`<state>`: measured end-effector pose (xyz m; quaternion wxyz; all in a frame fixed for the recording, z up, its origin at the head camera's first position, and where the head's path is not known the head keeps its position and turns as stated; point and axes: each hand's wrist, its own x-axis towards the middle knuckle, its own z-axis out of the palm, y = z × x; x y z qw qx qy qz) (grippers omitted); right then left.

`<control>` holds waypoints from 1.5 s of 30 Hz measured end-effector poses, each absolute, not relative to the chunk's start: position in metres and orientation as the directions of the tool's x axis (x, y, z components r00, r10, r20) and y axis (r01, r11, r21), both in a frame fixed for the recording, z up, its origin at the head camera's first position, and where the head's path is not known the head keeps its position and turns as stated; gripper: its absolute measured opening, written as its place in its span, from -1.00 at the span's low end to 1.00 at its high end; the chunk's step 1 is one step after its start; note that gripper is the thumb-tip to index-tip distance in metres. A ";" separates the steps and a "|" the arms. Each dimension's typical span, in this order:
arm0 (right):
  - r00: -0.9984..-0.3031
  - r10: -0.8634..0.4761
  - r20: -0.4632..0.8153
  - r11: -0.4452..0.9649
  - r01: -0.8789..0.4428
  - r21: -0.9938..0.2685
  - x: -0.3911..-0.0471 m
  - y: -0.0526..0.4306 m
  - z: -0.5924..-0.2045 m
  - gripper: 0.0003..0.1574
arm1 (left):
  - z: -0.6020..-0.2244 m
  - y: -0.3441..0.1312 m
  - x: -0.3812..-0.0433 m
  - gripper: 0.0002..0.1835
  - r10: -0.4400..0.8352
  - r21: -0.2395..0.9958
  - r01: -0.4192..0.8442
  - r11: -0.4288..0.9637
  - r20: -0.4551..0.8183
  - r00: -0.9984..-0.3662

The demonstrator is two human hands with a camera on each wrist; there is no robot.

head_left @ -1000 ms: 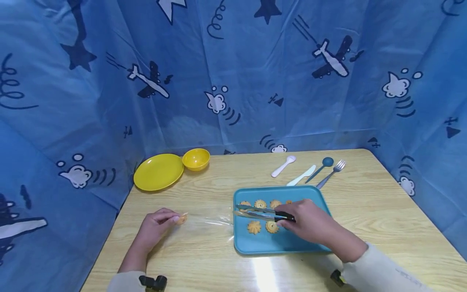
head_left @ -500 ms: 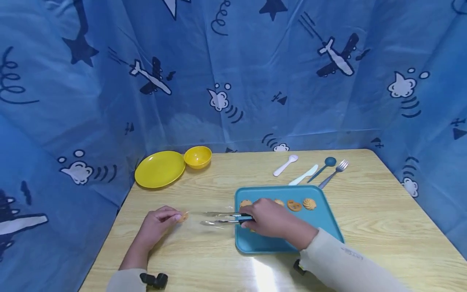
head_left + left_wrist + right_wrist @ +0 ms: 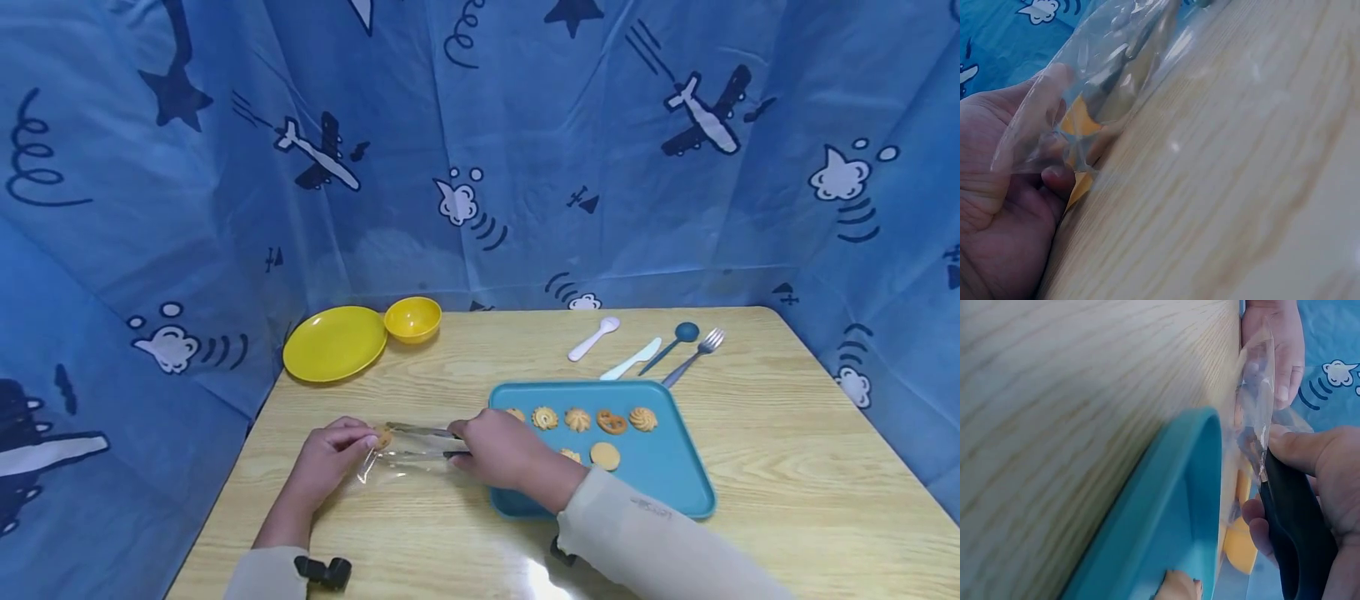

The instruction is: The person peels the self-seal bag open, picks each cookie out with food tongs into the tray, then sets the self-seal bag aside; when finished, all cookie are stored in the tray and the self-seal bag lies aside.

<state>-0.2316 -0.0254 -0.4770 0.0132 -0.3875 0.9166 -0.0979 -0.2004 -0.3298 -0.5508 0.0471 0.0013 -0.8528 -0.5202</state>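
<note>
My left hand (image 3: 328,458) pinches a clear plastic bag (image 3: 369,468) at its left end, low over the table. A round cookie (image 3: 384,437) shows at those fingertips; in the left wrist view yellow-orange patches (image 3: 1080,120) appear through the film. My right hand (image 3: 498,450) grips metal tongs (image 3: 423,431) by their black handles (image 3: 1291,519). Their two arms reach left into the bag, slightly apart, the far tip beside the cookie. In the right wrist view the bag (image 3: 1255,381) covers the front of the tongs.
A blue tray (image 3: 652,496) with several cookies (image 3: 577,419) and a pretzel (image 3: 611,422) lies under my right forearm. Behind it are a white spoon (image 3: 594,338), pale knife (image 3: 632,359), dark spoon (image 3: 686,333) and fork (image 3: 694,357). A yellow plate (image 3: 335,343) and bowl (image 3: 413,319) stand back left.
My right hand has moved left from over the tray, carrying the tongs deeper into the bag, to the cookie. More tray cookies are uncovered. My left hand stays nearly still.
</note>
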 end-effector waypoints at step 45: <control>-0.737 -0.673 0.058 0.712 -0.667 -0.221 -0.233 -0.050 -0.481 -0.60 | -0.546 -0.328 -0.200 -0.83 -0.113 0.902 0.008 0.431 0.063 -0.992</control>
